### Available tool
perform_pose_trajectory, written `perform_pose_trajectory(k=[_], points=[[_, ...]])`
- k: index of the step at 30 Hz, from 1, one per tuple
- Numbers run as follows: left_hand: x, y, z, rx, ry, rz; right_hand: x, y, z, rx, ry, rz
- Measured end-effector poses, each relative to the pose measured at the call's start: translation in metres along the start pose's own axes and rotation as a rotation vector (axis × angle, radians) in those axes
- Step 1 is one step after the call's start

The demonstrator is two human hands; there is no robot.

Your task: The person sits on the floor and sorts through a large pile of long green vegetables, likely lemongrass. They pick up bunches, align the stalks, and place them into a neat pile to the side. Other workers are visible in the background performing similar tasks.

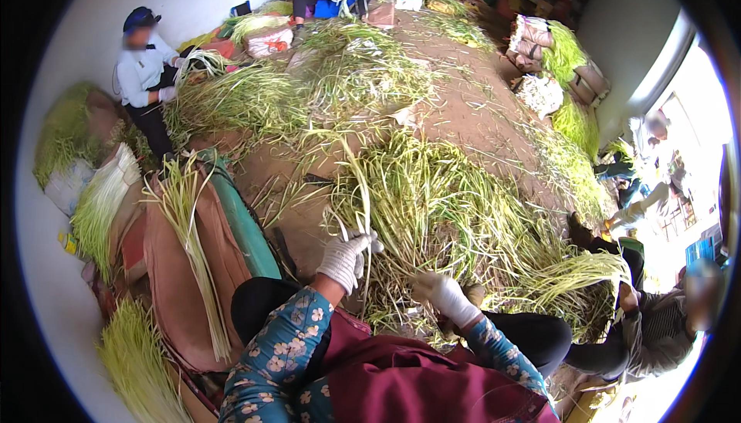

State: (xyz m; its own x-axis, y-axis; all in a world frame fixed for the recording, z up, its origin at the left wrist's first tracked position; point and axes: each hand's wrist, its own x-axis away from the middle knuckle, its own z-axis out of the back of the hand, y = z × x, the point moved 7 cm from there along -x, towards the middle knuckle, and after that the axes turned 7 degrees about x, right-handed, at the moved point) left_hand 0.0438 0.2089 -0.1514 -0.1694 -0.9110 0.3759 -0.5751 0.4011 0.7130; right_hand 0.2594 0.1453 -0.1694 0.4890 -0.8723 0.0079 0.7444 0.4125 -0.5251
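Note:
My left hand (345, 261), in a white knit glove, is closed on a few long pale green stalks (366, 191) that rise above the fingers and hang below them. My right hand (446, 295), gloved too, hovers apart to the right over the trimmings; it is blurred, and whether it holds anything cannot be told. Beneath and beyond both hands spreads a large heap of green and yellowed leaves (440, 209). To my left, a loose bunch of pale stalks (197, 255) lies on a brown cloth-covered bundle (168, 272).
A co-worker (654, 319) sits close at the right with a bunch of stalks (579, 275). Other people sit by the far wall and at left. More leaf heaps (243, 99) cover the floor. Stacked bundles (556, 58) stand at upper right; a green sack (240, 220) lies beside the brown cloth.

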Motion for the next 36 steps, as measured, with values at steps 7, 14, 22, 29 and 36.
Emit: perform_pose_trajectory(k=[7, 14, 22, 29, 36], points=[[0.018, -0.027, -0.031, -0.282, -0.168, 0.103, -0.063, -0.045, 0.063, -0.926, 0.274, -0.412], [0.006, -0.029, -0.02, -0.385, -0.14, 0.141, -0.032, -0.019, 0.132, -1.053, 0.589, -0.35], [-0.002, 0.002, 0.0, -1.276, -0.075, -0.123, 0.067, 0.005, 0.261, -0.699, 1.04, -0.202], [-0.007, 0.004, 0.019, -1.879, 0.013, 0.117, 0.155, 0.035, 0.328, -1.319, 1.376, 0.029], [-0.01, 0.003, 0.009, -1.357, 0.052, -0.035, 0.107, -0.015, 0.263, -0.688, 1.108, -0.257]])
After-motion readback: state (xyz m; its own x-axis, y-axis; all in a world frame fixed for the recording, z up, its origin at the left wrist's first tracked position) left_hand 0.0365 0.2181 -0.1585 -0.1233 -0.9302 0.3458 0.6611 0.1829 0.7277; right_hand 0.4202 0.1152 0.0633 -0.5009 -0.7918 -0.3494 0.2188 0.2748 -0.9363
